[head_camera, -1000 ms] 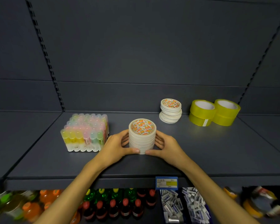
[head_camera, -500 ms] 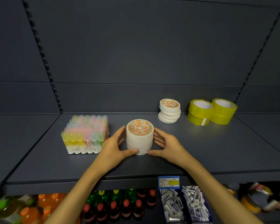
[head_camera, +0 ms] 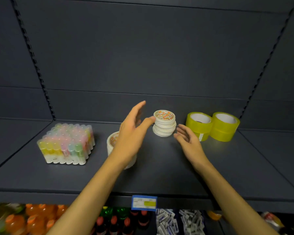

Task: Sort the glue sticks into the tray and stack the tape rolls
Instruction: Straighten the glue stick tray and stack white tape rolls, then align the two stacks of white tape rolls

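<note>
A block of pastel-capped glue sticks (head_camera: 67, 145) stands upright at the left of the dark shelf (head_camera: 159, 180). A near stack of white tape rolls (head_camera: 111, 144) sits right of it, mostly hidden behind my left hand (head_camera: 133, 131). That hand is open, raised above the near stack, its thumb close to a rear, uneven stack of white tape rolls (head_camera: 164, 123). My right hand (head_camera: 187, 139) is open, just right of the rear stack, holding nothing. Two stacks of yellow tape rolls (head_camera: 212, 126) stand at the right.
The shelf's back panel rises close behind the stacks. A blue price tag (head_camera: 144, 203) hangs on the front edge. Below are bottles with coloured caps (head_camera: 114, 221) and bins of small white packets (head_camera: 178, 223).
Both hands have let go of the near white stack and moved back and right toward the rear white stack, fingers now spread. The view has shifted closer.
</note>
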